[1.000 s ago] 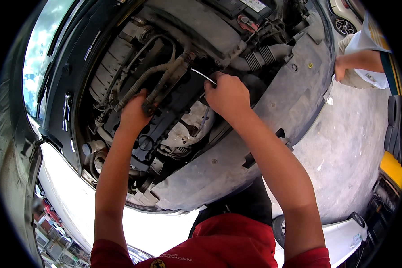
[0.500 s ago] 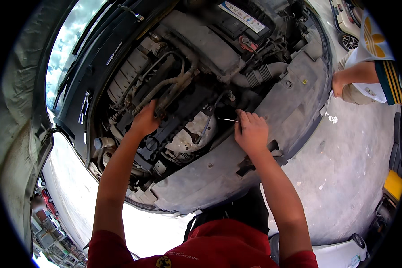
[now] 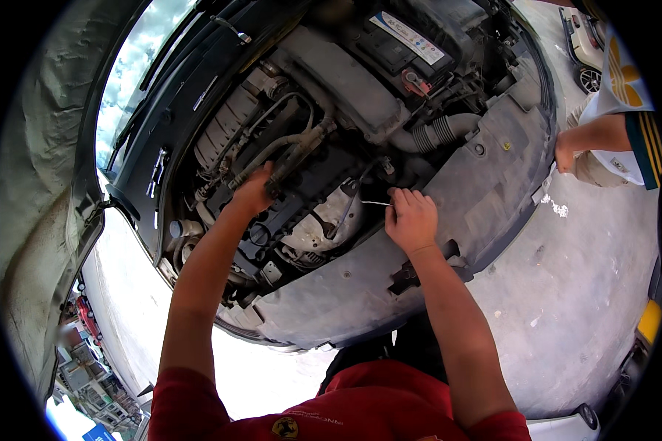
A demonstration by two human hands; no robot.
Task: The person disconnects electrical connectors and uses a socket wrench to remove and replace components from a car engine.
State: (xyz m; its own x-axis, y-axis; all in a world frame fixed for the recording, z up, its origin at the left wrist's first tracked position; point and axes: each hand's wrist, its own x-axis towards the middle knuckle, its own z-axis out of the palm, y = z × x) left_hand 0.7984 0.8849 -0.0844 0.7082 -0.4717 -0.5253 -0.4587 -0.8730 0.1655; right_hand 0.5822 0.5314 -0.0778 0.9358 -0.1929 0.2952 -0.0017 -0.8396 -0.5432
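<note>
My right hand (image 3: pixel 412 220) is closed in a pinch on a thin, pale, wire-like rod (image 3: pixel 376 203) above the front edge of the engine bay. The rod points left, and its end is close to a dark fitting (image 3: pixel 350 188) at the top of the silvery heat shield (image 3: pixel 312 229). On the other side of the black engine cover (image 3: pixel 305 192), my left hand (image 3: pixel 253 194) rests beside a dirty hose (image 3: pixel 272 149). Its fingertips are partly hidden, so its grip is unclear.
A battery (image 3: pixel 401 44) and ribbed air duct (image 3: pixel 438 134) occupy the far right of the bay. Loose metal tools (image 3: pixel 156 173) lie along the windscreen base. At right, another person's hand (image 3: pixel 564 153) is by the car's front edge. The raised bonnet (image 3: pixel 40 169) stands at left.
The whole view has shifted slightly, carrying the engine rightward. Relative to the engine, my right hand and the rod have moved a little left, closer to the dark fitting. My left hand stays put.
</note>
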